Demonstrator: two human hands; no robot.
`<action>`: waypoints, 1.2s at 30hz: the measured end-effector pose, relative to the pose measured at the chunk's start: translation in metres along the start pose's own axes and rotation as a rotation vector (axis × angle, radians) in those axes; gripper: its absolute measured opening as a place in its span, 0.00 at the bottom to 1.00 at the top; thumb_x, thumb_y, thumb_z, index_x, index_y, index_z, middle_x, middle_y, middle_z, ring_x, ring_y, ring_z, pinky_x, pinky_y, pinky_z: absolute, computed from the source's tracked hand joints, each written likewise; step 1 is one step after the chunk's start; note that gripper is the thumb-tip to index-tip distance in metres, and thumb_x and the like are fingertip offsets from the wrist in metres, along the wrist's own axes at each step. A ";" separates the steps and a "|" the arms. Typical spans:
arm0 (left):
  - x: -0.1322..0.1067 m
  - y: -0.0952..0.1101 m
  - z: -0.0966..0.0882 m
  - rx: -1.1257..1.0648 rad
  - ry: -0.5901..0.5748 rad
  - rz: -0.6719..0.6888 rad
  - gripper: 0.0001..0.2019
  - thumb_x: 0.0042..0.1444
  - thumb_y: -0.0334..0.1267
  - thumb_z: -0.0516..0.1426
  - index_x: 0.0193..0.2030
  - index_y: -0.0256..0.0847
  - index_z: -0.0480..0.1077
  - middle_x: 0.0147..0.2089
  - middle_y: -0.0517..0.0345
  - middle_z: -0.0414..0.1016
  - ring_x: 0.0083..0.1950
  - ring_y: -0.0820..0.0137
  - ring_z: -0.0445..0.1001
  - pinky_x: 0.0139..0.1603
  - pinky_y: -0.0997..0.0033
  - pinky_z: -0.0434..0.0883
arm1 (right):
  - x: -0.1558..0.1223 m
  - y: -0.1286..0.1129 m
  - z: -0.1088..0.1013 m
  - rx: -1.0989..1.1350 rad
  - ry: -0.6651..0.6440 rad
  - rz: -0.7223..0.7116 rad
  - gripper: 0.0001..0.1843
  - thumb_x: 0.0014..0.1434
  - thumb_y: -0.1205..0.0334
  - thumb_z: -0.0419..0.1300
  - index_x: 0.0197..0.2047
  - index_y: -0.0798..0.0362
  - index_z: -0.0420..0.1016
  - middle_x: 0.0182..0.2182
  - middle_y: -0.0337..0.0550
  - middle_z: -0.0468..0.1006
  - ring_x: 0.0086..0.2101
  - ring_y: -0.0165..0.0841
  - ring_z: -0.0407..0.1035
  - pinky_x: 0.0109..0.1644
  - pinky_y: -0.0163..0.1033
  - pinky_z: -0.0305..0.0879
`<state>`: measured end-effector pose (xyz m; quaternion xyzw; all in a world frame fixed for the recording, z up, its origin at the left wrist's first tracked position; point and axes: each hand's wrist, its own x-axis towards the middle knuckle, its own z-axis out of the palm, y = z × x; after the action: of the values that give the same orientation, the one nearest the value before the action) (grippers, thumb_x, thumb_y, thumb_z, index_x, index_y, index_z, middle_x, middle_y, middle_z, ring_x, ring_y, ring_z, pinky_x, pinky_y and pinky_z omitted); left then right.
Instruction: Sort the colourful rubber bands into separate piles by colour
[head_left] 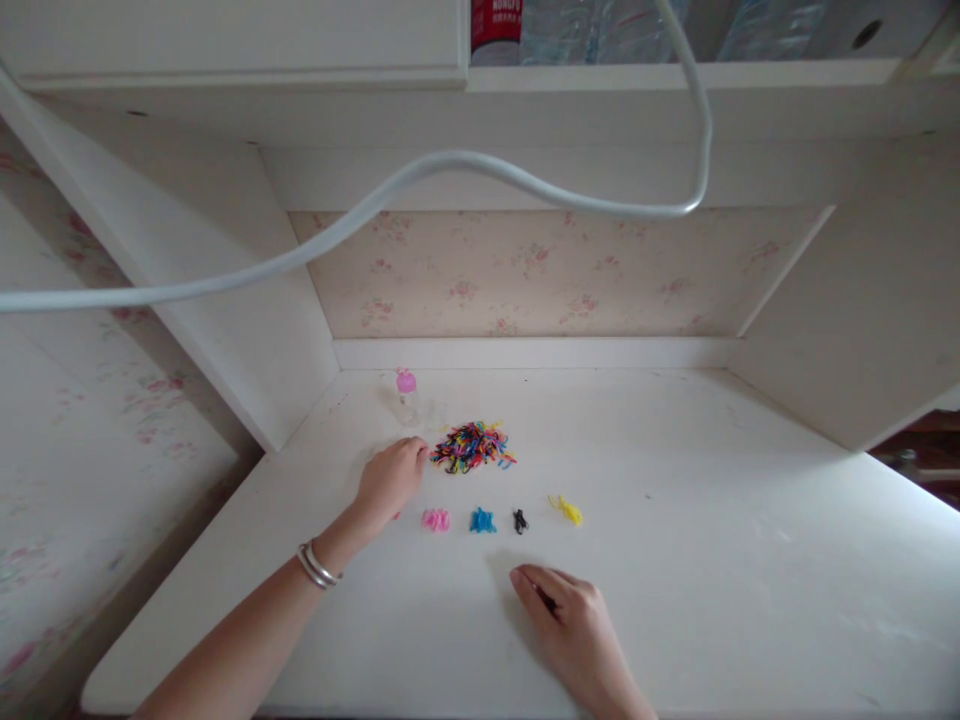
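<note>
My left hand (391,478), with a silver bracelet (318,566) at the wrist, is closed at the left edge of a mixed pile of small coloured rubber bands (472,447). What its fingertips hold, if anything, is too small to make out. A bit of red shows under that hand. Nearer me lie sorted clusters in a row: pink bands (436,520), blue bands (483,520), black bands (520,521) and yellow bands (570,510). Below the black cluster my right hand (564,612) rests on the table, fingers curled in; its inside is hidden.
A small clear bottle with a pink top (406,385) stands behind the pile on the white table (712,560). Overhead, a white cable (465,160) crosses the view below a shelf (600,78). Side panels (232,270) bound the table.
</note>
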<state>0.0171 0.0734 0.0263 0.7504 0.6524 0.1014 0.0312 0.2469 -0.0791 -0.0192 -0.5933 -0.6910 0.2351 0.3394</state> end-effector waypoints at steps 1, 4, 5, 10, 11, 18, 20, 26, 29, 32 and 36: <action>-0.003 -0.004 -0.002 -0.011 0.008 -0.005 0.13 0.63 0.41 0.46 0.42 0.45 0.71 0.44 0.58 0.77 0.43 0.69 0.74 0.40 0.74 0.64 | 0.000 0.000 0.000 0.000 0.000 0.001 0.20 0.64 0.53 0.46 0.30 0.50 0.75 0.24 0.40 0.75 0.24 0.29 0.67 0.28 0.30 0.59; -0.016 -0.019 -0.007 -0.036 0.023 -0.027 0.12 0.62 0.41 0.47 0.42 0.46 0.72 0.42 0.58 0.78 0.41 0.70 0.75 0.38 0.75 0.64 | 0.000 -0.001 0.000 -0.004 -0.007 0.004 0.20 0.64 0.53 0.47 0.30 0.50 0.76 0.25 0.40 0.76 0.25 0.30 0.67 0.29 0.30 0.59; -0.023 -0.025 -0.008 -0.041 0.025 -0.036 0.12 0.62 0.42 0.48 0.42 0.46 0.72 0.41 0.59 0.78 0.40 0.70 0.75 0.37 0.75 0.64 | 0.000 -0.001 0.000 -0.007 -0.009 0.005 0.20 0.64 0.53 0.47 0.31 0.50 0.76 0.25 0.40 0.76 0.25 0.30 0.68 0.29 0.30 0.59; -0.059 -0.049 -0.001 -0.077 0.063 -0.062 0.13 0.61 0.42 0.48 0.41 0.47 0.74 0.41 0.60 0.79 0.39 0.69 0.76 0.38 0.75 0.66 | 0.000 -0.001 0.001 -0.009 -0.026 0.017 0.19 0.64 0.53 0.47 0.32 0.49 0.77 0.27 0.40 0.77 0.27 0.31 0.69 0.31 0.30 0.60; -0.066 -0.052 0.002 -0.094 0.077 -0.055 0.13 0.61 0.42 0.48 0.41 0.47 0.74 0.42 0.60 0.79 0.40 0.68 0.76 0.39 0.75 0.66 | 0.000 -0.001 0.002 -0.006 -0.032 0.020 0.19 0.64 0.53 0.47 0.32 0.49 0.77 0.27 0.40 0.77 0.27 0.31 0.70 0.31 0.31 0.60; -0.087 -0.061 0.017 -0.129 0.109 -0.004 0.14 0.61 0.43 0.48 0.43 0.49 0.74 0.43 0.61 0.79 0.40 0.68 0.77 0.40 0.74 0.69 | 0.001 -0.001 0.004 -0.019 -0.044 0.033 0.20 0.64 0.51 0.47 0.34 0.49 0.77 0.30 0.40 0.79 0.29 0.31 0.71 0.33 0.31 0.61; -0.089 -0.063 0.017 -0.142 0.131 -0.008 0.14 0.61 0.43 0.48 0.43 0.49 0.74 0.44 0.62 0.79 0.40 0.68 0.77 0.40 0.74 0.69 | 0.001 -0.001 0.004 -0.025 -0.044 0.030 0.20 0.64 0.51 0.47 0.34 0.49 0.78 0.29 0.41 0.78 0.29 0.31 0.71 0.33 0.31 0.61; -0.105 -0.072 0.019 -0.192 0.132 -0.060 0.16 0.61 0.47 0.47 0.40 0.45 0.73 0.39 0.59 0.80 0.36 0.68 0.77 0.37 0.75 0.69 | 0.002 -0.005 0.004 -0.073 -0.051 0.042 0.21 0.64 0.52 0.46 0.31 0.50 0.76 0.25 0.39 0.76 0.26 0.30 0.69 0.31 0.31 0.58; -0.118 -0.074 0.024 -0.204 0.133 -0.085 0.16 0.61 0.48 0.47 0.39 0.45 0.73 0.35 0.58 0.79 0.32 0.69 0.77 0.34 0.76 0.68 | 0.002 -0.006 0.006 -0.127 -0.069 0.044 0.22 0.64 0.52 0.46 0.27 0.51 0.74 0.21 0.38 0.72 0.23 0.28 0.65 0.29 0.30 0.56; -0.128 -0.074 0.028 -0.235 0.166 -0.125 0.16 0.59 0.50 0.48 0.36 0.45 0.72 0.28 0.60 0.77 0.28 0.70 0.75 0.29 0.77 0.66 | 0.004 -0.007 0.007 -0.135 -0.061 0.070 0.23 0.64 0.51 0.46 0.24 0.52 0.72 0.19 0.37 0.69 0.22 0.27 0.61 0.27 0.30 0.53; -0.130 -0.073 0.027 -0.352 0.184 -0.153 0.15 0.58 0.52 0.50 0.31 0.44 0.67 0.22 0.65 0.71 0.23 0.74 0.71 0.26 0.79 0.64 | 0.021 -0.006 -0.003 -0.124 -0.045 0.087 0.25 0.63 0.49 0.46 0.23 0.53 0.72 0.18 0.36 0.68 0.21 0.27 0.59 0.25 0.30 0.51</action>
<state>-0.0654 -0.0416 -0.0279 0.6693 0.6798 0.2792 0.1095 0.2439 -0.0599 -0.0087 -0.6372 -0.6852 0.2198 0.2758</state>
